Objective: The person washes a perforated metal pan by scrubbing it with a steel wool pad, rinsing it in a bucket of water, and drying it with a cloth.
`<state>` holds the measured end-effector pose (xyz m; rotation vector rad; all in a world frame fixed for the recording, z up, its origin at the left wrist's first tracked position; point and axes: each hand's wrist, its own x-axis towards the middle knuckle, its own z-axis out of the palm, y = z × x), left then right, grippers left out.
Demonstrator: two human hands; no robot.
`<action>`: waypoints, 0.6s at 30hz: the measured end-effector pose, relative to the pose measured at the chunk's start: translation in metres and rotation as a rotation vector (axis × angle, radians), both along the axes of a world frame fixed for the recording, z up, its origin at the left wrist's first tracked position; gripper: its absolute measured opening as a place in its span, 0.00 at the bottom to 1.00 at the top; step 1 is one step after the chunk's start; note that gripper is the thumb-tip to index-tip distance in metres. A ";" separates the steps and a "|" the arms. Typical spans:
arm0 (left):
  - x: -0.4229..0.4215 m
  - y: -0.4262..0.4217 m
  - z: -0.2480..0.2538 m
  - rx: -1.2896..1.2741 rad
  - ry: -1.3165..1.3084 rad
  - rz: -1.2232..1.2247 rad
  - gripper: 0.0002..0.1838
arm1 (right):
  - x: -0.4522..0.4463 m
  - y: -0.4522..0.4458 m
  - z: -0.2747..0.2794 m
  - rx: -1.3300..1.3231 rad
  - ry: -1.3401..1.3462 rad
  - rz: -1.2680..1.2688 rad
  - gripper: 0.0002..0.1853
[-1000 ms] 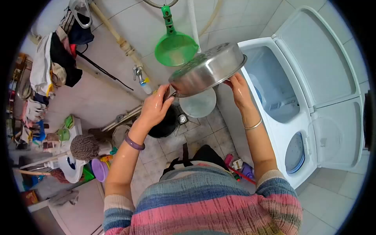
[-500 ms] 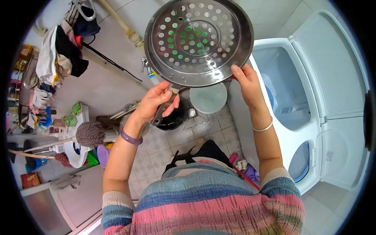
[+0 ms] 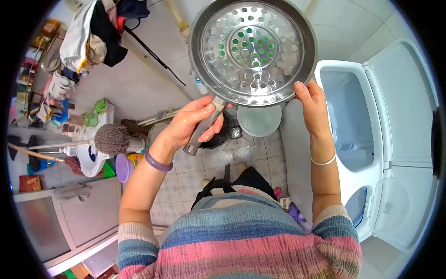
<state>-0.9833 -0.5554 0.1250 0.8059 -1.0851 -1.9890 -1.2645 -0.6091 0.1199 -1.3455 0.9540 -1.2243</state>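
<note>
A round metal pan with a perforated bottom (image 3: 253, 51) is held up at the top centre, its inside facing me. My left hand (image 3: 193, 121) is wrapped round its grey handle, near where the handle joins the rim. At the pan's lower right rim, my right hand (image 3: 312, 104) pinches the edge, thumb on the near side and fingers partly hidden behind. Green shows through the holes. Below the pan are a pale round basin (image 3: 259, 122) and, partly hidden by my left hand and the handle, a black bucket (image 3: 222, 135).
An open white washing machine (image 3: 346, 111) stands at the right. A mop head (image 3: 113, 139), a purple basin (image 3: 124, 168) and hanging clothes (image 3: 79, 39) are at the left. A floor drain (image 3: 236, 132) lies beside the pale basin.
The pan has tilted from side-on to facing me and risen, then shifted slightly right. Both hands have kept hold of it. The view has turned, and the green ladle is now behind the pan.
</note>
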 end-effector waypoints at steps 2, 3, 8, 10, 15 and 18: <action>0.003 0.003 0.001 0.009 0.009 0.014 0.22 | 0.004 -0.002 -0.003 0.014 -0.004 0.011 0.18; 0.004 0.005 0.001 0.014 0.013 0.021 0.21 | 0.005 -0.003 -0.005 0.022 -0.006 0.017 0.18; 0.014 0.013 0.005 -0.001 -0.039 0.041 0.20 | 0.014 -0.003 -0.009 -0.003 -0.001 0.045 0.18; 0.018 0.016 0.005 0.002 -0.067 0.051 0.19 | 0.017 -0.002 -0.009 -0.026 0.005 0.062 0.18; 0.032 0.022 -0.004 -0.071 -0.139 0.084 0.18 | 0.029 0.008 -0.002 -0.089 -0.011 0.069 0.18; 0.037 0.025 -0.005 -0.137 -0.211 0.103 0.19 | 0.031 0.011 -0.001 -0.108 -0.009 0.110 0.16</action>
